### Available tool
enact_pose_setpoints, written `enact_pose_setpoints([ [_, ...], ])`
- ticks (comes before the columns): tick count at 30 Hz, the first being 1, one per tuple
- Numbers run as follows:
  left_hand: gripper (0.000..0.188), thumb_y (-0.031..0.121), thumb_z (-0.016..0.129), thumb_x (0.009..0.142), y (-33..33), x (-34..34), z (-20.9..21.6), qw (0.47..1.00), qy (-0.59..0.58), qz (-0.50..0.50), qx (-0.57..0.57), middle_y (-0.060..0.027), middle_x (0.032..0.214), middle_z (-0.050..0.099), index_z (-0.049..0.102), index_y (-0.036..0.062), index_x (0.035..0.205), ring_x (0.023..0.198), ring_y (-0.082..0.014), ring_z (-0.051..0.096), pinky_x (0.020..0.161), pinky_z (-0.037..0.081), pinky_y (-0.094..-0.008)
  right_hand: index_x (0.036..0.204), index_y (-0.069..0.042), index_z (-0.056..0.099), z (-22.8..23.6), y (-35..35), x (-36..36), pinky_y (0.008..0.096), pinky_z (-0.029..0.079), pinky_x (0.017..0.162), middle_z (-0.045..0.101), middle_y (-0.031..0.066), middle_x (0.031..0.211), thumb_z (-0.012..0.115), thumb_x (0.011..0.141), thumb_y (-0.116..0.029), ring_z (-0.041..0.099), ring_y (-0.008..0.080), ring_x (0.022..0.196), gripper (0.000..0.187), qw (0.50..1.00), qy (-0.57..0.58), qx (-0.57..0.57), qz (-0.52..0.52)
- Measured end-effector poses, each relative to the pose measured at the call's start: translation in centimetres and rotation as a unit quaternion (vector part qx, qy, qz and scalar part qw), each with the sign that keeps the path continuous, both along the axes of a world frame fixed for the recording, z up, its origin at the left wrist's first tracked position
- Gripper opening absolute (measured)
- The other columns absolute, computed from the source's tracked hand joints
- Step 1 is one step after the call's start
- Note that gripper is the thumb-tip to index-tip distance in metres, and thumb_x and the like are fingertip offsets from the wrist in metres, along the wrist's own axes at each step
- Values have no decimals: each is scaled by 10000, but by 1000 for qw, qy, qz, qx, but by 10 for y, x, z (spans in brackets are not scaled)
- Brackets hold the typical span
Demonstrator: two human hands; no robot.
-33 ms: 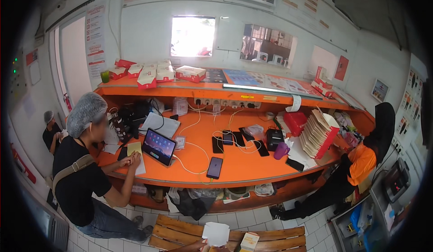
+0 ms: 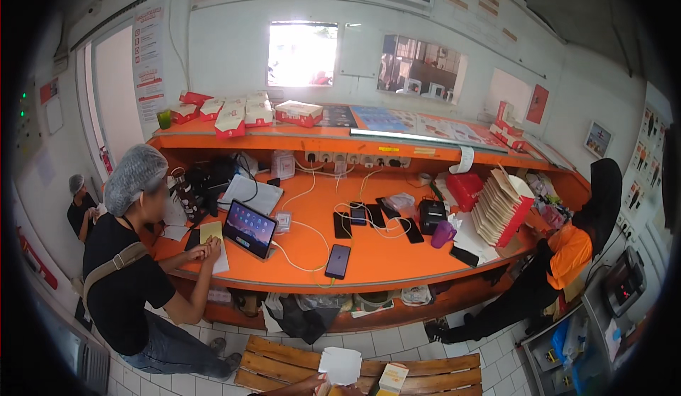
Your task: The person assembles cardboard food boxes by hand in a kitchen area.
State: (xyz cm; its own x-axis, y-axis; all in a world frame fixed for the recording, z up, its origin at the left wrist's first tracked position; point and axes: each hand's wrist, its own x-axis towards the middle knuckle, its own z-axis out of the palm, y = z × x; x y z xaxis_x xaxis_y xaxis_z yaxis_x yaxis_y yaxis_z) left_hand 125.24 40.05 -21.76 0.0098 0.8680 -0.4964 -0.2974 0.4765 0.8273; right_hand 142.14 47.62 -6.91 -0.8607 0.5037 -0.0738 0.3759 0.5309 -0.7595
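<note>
At the lower edge, the wearer's left hand (image 2: 311,385) is resting against the near left side of a box (image 2: 340,365), and the right hand (image 2: 349,391) is showing just beside it, mostly cut off. The box is lying between and just ahead of the fingers, its white panel facing up. Because the frame is cropping both hands, one cannot tell whether the fingers of either are clamping the cardboard or merely leaning on it. A second box (image 2: 393,378), white and yellow, is sitting near the right hand's fingers, on their right. Beneath both boxes, a slatted bench (image 2: 284,357) is extending to either side of the fingers.

Well ahead of the fingers, beyond the floor tiles (image 2: 355,343), an orange counter (image 2: 397,265) is running across the room. On it, almost straight ahead of the fingers, a phone (image 2: 338,262) is lying with a cable attached; ahead and to their left, a tablet (image 2: 249,229) is leaning with its screen lit. Ahead and to their right, a purple cup (image 2: 444,234) is standing near stacked cartons (image 2: 500,208). Left of the fingers and well apart, a co-worker (image 2: 124,272) in a hairnet is holding both hands together beside a yellow pad (image 2: 211,231); far right, another person (image 2: 569,251) is wearing black and orange.
</note>
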Motion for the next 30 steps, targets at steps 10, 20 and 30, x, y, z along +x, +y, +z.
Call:
enact_pose_setpoints([
  [10, 487, 103, 572, 815, -2, 30, 49, 991, -96, 67, 61, -94, 1096, 549, 379, 68, 1260, 956, -226, 574, 841, 461, -315, 1348, -118, 293, -202, -30, 105, 501, 390, 867, 555, 239, 1041, 715, 624, -449, 519, 399, 988, 901, 982, -181, 2, -46],
  [20, 461, 184, 475, 900, -93, 3, 30, 987, -7, 33, -159, -141, 1288, 417, 309, 117, 1324, 1111, -259, 502, 896, 441, -380, 1342, -66, 262, -122, -21, 136, 435, 370, 922, 408, 220, 1198, 816, 532, -331, 423, 391, 1100, 1017, 954, -24, -65, -293],
  [30, 354, 218, 532, 863, -188, -31, 4, 933, 164, -137, -289, -72, 966, 630, 483, 98, 1192, 857, -156, 619, 687, 498, -277, 1373, -80, 191, -128, 19, 150, 436, 333, 926, 386, 227, 1153, 788, 615, -259, 386, 394, 1094, 981, 756, 1, 67, -651],
])
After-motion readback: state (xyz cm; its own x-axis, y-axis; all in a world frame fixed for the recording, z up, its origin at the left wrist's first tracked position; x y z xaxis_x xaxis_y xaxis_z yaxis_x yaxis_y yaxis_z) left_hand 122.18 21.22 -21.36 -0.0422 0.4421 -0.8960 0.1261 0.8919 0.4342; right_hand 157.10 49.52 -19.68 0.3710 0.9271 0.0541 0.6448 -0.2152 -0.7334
